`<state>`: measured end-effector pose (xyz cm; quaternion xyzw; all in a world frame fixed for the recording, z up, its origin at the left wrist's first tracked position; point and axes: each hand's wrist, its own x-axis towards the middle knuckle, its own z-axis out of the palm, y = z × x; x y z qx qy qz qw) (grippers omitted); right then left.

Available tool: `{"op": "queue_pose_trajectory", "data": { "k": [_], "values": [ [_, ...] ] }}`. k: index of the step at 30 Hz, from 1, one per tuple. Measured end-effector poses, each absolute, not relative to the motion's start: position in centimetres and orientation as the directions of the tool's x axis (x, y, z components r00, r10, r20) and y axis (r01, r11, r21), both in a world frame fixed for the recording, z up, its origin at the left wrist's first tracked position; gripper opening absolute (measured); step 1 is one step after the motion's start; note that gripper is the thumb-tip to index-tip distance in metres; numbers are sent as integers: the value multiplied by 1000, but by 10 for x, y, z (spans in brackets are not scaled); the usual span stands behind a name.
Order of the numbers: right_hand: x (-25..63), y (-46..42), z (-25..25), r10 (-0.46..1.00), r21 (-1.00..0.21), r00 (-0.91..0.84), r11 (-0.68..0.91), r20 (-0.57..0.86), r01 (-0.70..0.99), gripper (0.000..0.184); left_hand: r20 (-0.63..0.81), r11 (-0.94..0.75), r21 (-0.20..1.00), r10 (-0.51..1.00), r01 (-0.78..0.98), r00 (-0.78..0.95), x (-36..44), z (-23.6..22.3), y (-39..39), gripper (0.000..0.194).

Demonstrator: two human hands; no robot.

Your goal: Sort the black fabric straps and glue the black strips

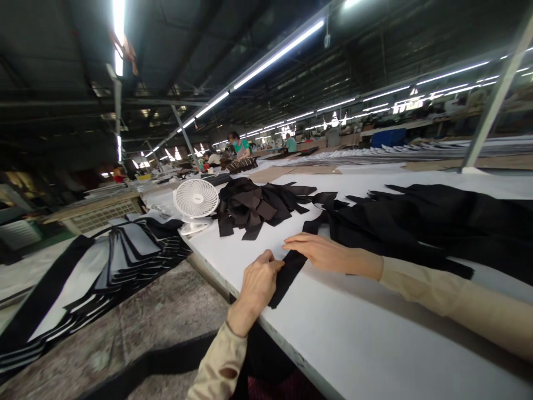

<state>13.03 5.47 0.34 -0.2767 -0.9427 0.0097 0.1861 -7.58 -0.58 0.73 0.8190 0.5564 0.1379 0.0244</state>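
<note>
Head view: the left hand (259, 281), fingers curled, pinches the edge of a flat, matte black fabric strip (288, 278) on the smooth white table (345, 328); the right hand (322, 253) rests on it, fingers extended and together. Beyond lie a tangled strip pile (250, 204) and a larger black heap (416, 219), beside a round-grilled white fan (196, 198). Farther off sits a boxy blue shape (388, 138), contents unclear.
</note>
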Motion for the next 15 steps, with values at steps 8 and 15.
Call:
{"op": "queue_pose_trajectory", "data": {
  "k": [8, 15],
  "values": [
    [130, 61, -14, 532, -234, -769, 847, 354, 478, 67, 195, -225, 442, 969, 868, 152, -89, 5, -27, 23],
    [125, 51, 10, 492, -61, -860, 870, 135, 489, 68, 247, -220, 378, 960, 899, 131, -95, -3, -47, 27]
  ]
}}
